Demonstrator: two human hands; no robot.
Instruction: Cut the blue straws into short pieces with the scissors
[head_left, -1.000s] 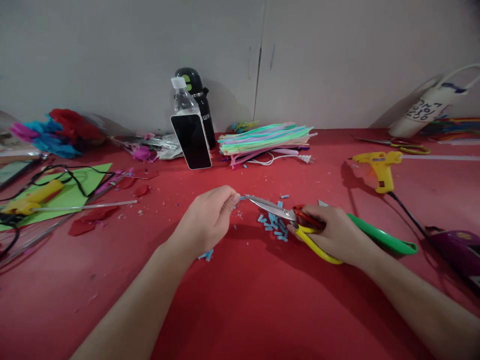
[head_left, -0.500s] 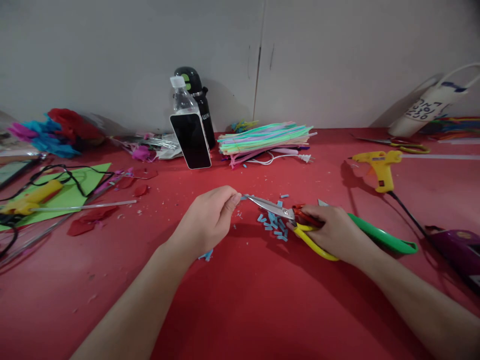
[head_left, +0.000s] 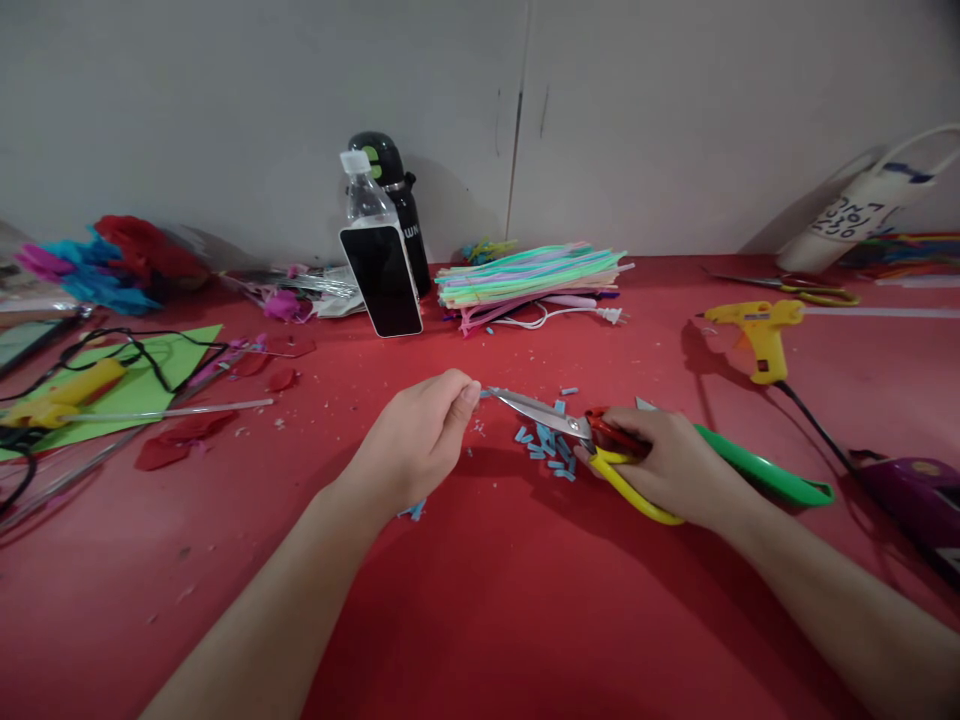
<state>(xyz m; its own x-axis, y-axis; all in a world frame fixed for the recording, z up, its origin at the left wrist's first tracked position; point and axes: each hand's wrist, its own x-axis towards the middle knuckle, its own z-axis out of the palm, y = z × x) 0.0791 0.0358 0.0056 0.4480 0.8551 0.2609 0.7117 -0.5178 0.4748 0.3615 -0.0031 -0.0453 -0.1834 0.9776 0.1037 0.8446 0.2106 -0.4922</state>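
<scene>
My left hand [head_left: 424, 435] is closed in a pinch, thumb against fingers. A short end of a thin blue strip [head_left: 485, 393] shows at its fingertips; the rest is hidden inside the hand. My right hand [head_left: 671, 465] grips scissors [head_left: 540, 409] with one red and one yellow handle loop. Their blade tips point left and lie right by the blue strip's end. Below the blades, a loose pile of small cut blue pieces [head_left: 561, 449] lies on the red table [head_left: 517, 590]. A few more blue pieces [head_left: 415, 510] are partly covered by my left wrist.
Behind my hands are a propped phone [head_left: 382, 282], a bottle [head_left: 369, 200], a black flask [head_left: 409, 215] and a bundle of pastel pipe cleaners [head_left: 532, 278]. A yellow glue gun [head_left: 765, 335] and a green-handled tool [head_left: 765, 468] lie right; another glue gun [head_left: 67, 392] lies left.
The scissors' yellow loop has swung slightly outward from the red one. A bit more blue shows between my left fingertips and the blade tips. Otherwise both hands stay in place.
</scene>
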